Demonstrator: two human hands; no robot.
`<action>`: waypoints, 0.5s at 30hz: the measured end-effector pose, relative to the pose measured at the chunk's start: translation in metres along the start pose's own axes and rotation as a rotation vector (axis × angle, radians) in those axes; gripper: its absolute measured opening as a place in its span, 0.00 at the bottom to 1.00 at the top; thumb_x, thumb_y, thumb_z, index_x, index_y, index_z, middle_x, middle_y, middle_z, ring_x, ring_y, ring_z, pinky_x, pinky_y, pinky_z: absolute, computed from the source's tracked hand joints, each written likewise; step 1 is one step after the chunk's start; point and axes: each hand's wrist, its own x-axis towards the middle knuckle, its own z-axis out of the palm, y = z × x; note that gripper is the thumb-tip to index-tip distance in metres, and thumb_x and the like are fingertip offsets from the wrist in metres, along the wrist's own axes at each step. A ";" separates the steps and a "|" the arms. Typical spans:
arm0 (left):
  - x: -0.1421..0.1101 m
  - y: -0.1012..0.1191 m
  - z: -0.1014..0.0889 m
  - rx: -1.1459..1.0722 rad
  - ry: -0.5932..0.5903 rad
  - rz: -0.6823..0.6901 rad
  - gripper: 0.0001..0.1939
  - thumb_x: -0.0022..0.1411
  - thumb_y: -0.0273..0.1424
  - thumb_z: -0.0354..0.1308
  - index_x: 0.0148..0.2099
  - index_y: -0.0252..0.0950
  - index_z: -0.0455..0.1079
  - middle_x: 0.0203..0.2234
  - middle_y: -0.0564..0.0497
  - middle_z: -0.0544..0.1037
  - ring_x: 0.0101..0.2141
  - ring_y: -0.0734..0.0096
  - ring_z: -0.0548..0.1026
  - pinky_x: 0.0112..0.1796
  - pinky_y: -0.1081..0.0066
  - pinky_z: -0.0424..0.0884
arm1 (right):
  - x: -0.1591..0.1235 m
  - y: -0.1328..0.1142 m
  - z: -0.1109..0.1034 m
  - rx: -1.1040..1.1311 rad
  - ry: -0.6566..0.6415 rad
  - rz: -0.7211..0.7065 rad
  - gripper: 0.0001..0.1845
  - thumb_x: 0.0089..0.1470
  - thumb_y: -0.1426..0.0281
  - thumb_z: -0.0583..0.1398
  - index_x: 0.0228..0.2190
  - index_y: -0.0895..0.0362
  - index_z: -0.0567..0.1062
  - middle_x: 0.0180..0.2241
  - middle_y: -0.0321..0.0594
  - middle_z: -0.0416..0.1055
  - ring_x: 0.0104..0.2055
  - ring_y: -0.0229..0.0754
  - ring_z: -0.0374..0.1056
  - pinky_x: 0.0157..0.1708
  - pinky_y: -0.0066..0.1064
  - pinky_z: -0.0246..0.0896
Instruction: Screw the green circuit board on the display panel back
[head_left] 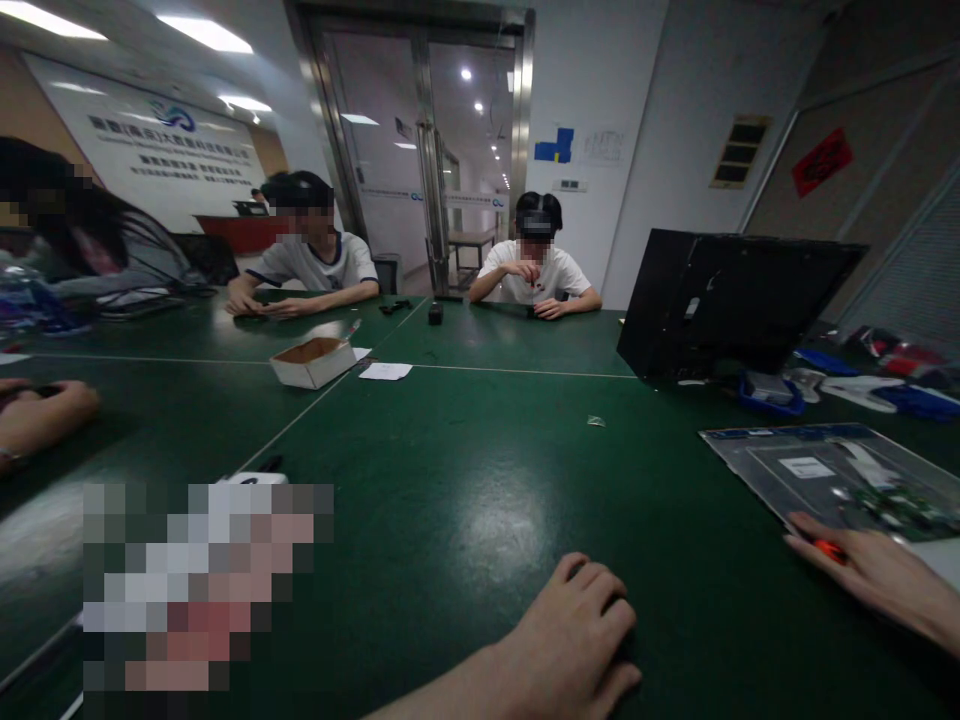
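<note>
My left hand (574, 635) rests palm down on the green table (495, 450). Its fingers are loosely bent, the thumb stands apart, and nothing shows in it. To the right, my right hand (874, 570) is closed around an orange-handled tool (829, 550); only a bit of the handle is visible, so its kind is unclear. That hand lies at the near edge of a flat grey panel (765, 460). A green circuit board (892, 500) and a white label (806, 468) are on the panel.
A black monitor (735, 300) stands beyond the panel, near a blue tray (769, 395). A small clear packet (596, 421), white paper (386, 371) and an open cardboard box (313, 362) lie farther off. Another person's hands (45, 420) are at left; people sit across.
</note>
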 end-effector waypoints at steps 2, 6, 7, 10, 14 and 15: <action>0.001 -0.001 -0.005 -0.011 0.018 -0.012 0.15 0.63 0.38 0.59 0.48 0.36 0.64 0.48 0.46 0.70 0.50 0.59 0.67 0.56 0.59 0.54 | -0.006 -0.036 0.000 -0.012 -0.211 -0.094 0.35 0.56 0.47 0.48 0.50 0.58 0.76 0.40 0.58 0.77 0.32 0.54 0.75 0.32 0.43 0.68; 0.004 -0.006 -0.018 -0.067 0.114 -0.081 0.15 0.63 0.37 0.57 0.50 0.36 0.64 0.47 0.45 0.71 0.49 0.59 0.68 0.55 0.59 0.56 | -0.018 -0.116 0.000 -0.041 -0.327 -0.284 0.32 0.57 0.52 0.51 0.56 0.57 0.69 0.56 0.50 0.66 0.48 0.55 0.71 0.48 0.46 0.64; 0.005 -0.009 -0.021 -0.084 0.143 -0.101 0.15 0.64 0.36 0.57 0.50 0.36 0.64 0.47 0.45 0.71 0.49 0.59 0.67 0.55 0.58 0.56 | -0.021 -0.136 0.000 -0.028 -0.353 -0.343 0.33 0.56 0.54 0.53 0.57 0.58 0.67 0.58 0.50 0.63 0.52 0.55 0.68 0.51 0.45 0.62; 0.009 -0.022 -0.027 -0.140 0.233 -0.171 0.13 0.65 0.33 0.54 0.51 0.37 0.64 0.48 0.45 0.72 0.50 0.58 0.67 0.54 0.58 0.59 | -0.031 -0.191 0.000 0.070 -0.439 -0.528 0.35 0.52 0.59 0.58 0.59 0.59 0.64 0.61 0.50 0.60 0.57 0.54 0.63 0.54 0.41 0.59; 0.016 -0.050 -0.026 -0.222 0.306 -0.312 0.15 0.68 0.34 0.47 0.53 0.34 0.64 0.48 0.42 0.72 0.49 0.60 0.69 0.50 0.61 0.65 | -0.040 -0.251 0.009 0.132 -0.486 -0.733 0.35 0.48 0.53 0.61 0.54 0.57 0.67 0.51 0.47 0.72 0.47 0.56 0.71 0.45 0.41 0.65; 0.018 -0.057 -0.026 -0.228 0.314 -0.346 0.16 0.69 0.35 0.44 0.54 0.33 0.64 0.49 0.42 0.73 0.49 0.61 0.70 0.50 0.63 0.66 | -0.042 -0.263 0.013 0.110 -0.473 -0.762 0.33 0.47 0.49 0.60 0.50 0.56 0.70 0.45 0.46 0.75 0.42 0.56 0.72 0.40 0.41 0.66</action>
